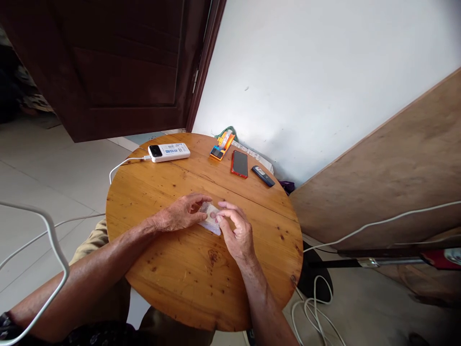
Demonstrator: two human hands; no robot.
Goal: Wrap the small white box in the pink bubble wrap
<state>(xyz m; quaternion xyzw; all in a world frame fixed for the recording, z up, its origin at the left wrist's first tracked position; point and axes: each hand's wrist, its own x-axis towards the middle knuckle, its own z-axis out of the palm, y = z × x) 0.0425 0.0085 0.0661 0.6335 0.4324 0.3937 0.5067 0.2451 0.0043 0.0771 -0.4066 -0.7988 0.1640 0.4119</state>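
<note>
While both hands meet near the table's (173,269) middle, the left hand (182,214) and right hand (236,233) pinch one small pale packet (210,218) between them, its long axis running diagonally; a phone (239,163) lies well beyond.

Round wooden table (187,283), phone (239,163), perhaps banknote (210,218)

blue print on white power bank (169,152) — too small to read
</note>
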